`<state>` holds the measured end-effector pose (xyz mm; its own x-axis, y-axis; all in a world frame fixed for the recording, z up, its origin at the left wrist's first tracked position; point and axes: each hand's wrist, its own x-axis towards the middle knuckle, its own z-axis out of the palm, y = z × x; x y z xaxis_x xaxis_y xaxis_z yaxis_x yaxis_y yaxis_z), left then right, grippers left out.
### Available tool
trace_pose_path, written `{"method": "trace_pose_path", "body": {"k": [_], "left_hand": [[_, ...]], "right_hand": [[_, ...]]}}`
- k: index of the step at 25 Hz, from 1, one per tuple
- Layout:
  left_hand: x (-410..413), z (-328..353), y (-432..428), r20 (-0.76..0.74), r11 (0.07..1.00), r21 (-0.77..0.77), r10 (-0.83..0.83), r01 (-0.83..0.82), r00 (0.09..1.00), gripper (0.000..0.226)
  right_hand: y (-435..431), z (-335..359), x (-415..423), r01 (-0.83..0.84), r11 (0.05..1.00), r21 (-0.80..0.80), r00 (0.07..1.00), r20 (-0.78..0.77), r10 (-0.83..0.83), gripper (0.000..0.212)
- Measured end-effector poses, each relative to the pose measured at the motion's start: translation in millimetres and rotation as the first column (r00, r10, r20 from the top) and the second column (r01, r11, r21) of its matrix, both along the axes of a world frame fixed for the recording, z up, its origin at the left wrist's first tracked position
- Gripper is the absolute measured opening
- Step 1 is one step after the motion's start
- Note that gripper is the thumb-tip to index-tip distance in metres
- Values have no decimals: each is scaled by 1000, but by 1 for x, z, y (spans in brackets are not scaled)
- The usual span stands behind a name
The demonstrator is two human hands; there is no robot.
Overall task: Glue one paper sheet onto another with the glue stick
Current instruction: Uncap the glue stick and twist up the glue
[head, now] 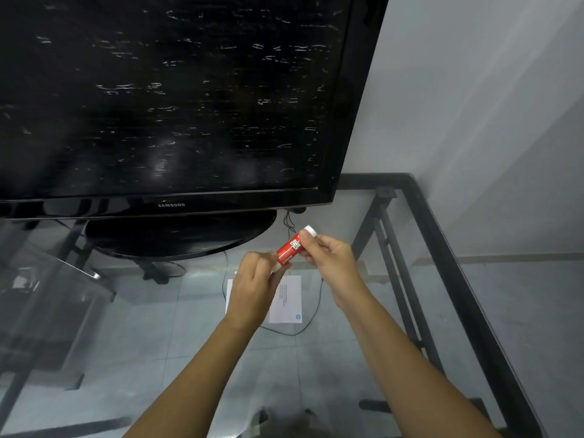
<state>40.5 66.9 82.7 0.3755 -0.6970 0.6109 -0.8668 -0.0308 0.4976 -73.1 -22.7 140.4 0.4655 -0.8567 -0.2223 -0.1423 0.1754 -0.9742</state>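
Observation:
A red glue stick [290, 250] with white ends is held tilted in the air above the glass table. My right hand [330, 254] grips its upper part near the white end. My left hand [254, 287] closes around its lower end, hiding the cap there. Below the hands a white paper sheet [287, 300] with small print and a blue logo lies flat on the glass. The edge of a second sheet [228, 295] shows to the left, mostly hidden behind my left hand.
A large black TV [177, 99] on an oval stand [180, 235] fills the back of the glass table [442, 235]. A thin black cable [311, 314] loops by the paper. The table's black metal frame runs along the right side, next to the wall.

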Motion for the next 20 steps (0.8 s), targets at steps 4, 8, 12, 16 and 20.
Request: {"method": "trace_pose_path", "body": {"k": [4, 8, 12, 16, 20], "left_hand": [[-7, 29, 0, -897, 976, -52, -139, 212, 420, 14], [-5, 36, 2, -950, 962, -109, -175, 251, 260, 17], [-2, 35, 4, -604, 990, -10, -117, 139, 789, 31], [-6, 47, -1, -969, 972, -109, -151, 210, 194, 40], [-2, 52, 0, -897, 962, -101, -198, 253, 396, 17]], "right_hand": [[-4, 8, -4, 62, 998, -10, 997, 48, -61, 24], [-6, 11, -6, 56, 997, -53, 998, 24, -55, 30], [-7, 15, -3, 62, 997, -43, 998, 34, -60, 26], [-7, 18, -2, 50, 997, -64, 998, 50, -47, 25], [-8, 20, -3, 64, 996, -67, 997, 37, -62, 28]]}}
